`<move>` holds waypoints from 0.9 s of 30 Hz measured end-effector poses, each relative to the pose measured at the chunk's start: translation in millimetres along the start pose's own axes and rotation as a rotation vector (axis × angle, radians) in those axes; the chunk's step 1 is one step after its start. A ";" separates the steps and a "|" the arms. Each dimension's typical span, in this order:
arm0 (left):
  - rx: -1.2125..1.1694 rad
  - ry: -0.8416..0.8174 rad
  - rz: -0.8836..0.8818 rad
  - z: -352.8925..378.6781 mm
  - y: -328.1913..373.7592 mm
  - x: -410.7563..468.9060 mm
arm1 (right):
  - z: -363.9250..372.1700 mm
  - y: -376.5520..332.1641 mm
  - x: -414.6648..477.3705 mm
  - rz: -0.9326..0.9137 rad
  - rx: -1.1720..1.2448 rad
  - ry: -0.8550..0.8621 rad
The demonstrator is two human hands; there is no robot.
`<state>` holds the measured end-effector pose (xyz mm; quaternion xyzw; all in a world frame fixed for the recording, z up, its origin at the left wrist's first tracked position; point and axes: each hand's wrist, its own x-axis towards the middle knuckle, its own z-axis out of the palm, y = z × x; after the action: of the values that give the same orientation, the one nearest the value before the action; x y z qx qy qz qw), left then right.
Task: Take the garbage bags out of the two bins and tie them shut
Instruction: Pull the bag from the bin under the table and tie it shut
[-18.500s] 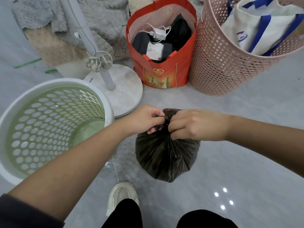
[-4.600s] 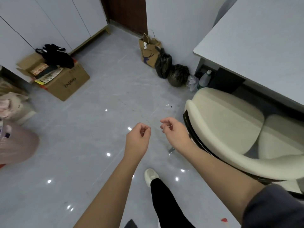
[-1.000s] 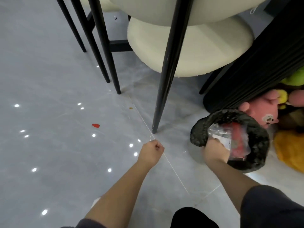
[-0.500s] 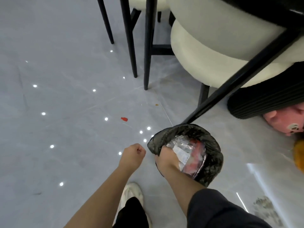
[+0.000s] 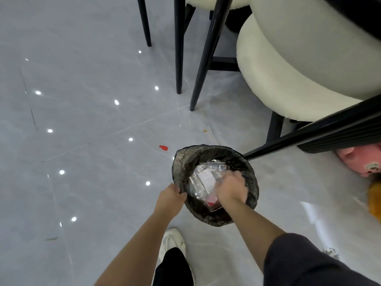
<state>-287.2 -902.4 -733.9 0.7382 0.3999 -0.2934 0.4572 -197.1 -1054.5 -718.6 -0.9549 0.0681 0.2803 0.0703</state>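
Since the frame half a second back, the left hand (image 5: pixel 170 198) has crossed from beside the bin to the near-left rim of the garbage bag (image 5: pixel 208 154). The right hand (image 5: pixel 231 187) has left that rim and gone in over the contents.

We find the left fingers curled over the liner's edge, clamped on the film. The right hand is motion-blurred. Its fingers look spread downward above a clear wrapper (image 5: pixel 203 178), but we cannot tell whether they hold anything.

The bag sits in its bin, which is hidden under the folded-over film. It stands on the grey floor (image 5: pixel 82 120), just ahead of the person's shoe (image 5: pixel 172 240). The tip of a slanted black chair leg (image 5: pixel 309 133) lies at its far-right rim.

We judge the step in hand to be freeing this second bag, which is not yet lifted or tied. The mouth points up toward the camera, so the long axis runs roughly vertical. The next move calls for peeling the film off the whole rim, pressing the wrapper down, then drawing straight up along that axis.
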 end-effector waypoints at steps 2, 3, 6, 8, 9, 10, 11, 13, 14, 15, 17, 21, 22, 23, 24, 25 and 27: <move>0.006 0.026 0.028 6.9 7.7 3.0 | -13.3 32.8 4.0 0.150 -0.048 0.094; 0.018 0.030 0.033 10.0 11.5 5.1 | -18.0 46.2 6.6 0.227 -0.032 0.092; 0.065 0.042 0.022 18.2 18.8 12.4 | -18.8 71.2 18.7 0.370 0.193 -0.045; 0.083 0.057 0.018 18.8 20.1 17.5 | -13.9 74.0 24.7 0.361 0.299 -0.166; 0.093 0.061 0.015 15.3 20.2 19.1 | -12.7 71.7 25.3 0.351 0.304 -0.188; 0.104 0.067 0.006 8.8 19.3 20.2 | -11.9 67.3 24.6 0.341 0.297 -0.181; 0.113 0.074 -0.006 -0.9 18.1 20.4 | -12.0 60.6 22.3 0.333 0.291 -0.167; 0.123 0.082 -0.035 -27.7 15.7 18.8 | -17.4 40.6 14.4 0.305 0.282 -0.158; 0.132 0.083 -0.048 -43.9 15.9 17.0 | -23.1 27.5 9.5 0.288 0.280 -0.165; 0.143 0.085 -0.058 -61.3 17.3 15.1 | -29.8 13.4 4.6 0.271 0.284 -0.172; 0.159 0.101 -0.067 -98.2 23.6 11.7 | -46.9 -18.8 -4.2 0.247 0.299 -0.183; 0.172 0.146 -0.074 -168.8 47.5 5.2 | -84.8 -80.5 -13.6 0.205 0.311 -0.187; 0.172 0.156 -0.068 -185.7 54.5 4.3 | -93.4 -95.2 -13.1 0.186 0.315 -0.190; 0.171 0.169 -0.062 -202.1 61.6 4.7 | -101.7 -110.0 -10.8 0.168 0.324 -0.192; 0.170 0.182 -0.057 -217.4 68.3 6.5 | -109.8 -124.8 -7.1 0.149 0.336 -0.192; 0.169 0.195 -0.057 -232.0 74.4 9.5 | -116.8 -139.0 -2.2 0.133 0.348 -0.192; 0.165 0.214 -0.065 -259.9 85.5 20.0 | -129.4 -169.3 10.2 0.104 0.355 -0.205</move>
<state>-186.0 -682.0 -605.7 0.7869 0.4448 -0.2594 0.3400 -91.9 -911.7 -600.1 -0.8893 0.1581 0.3627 0.2293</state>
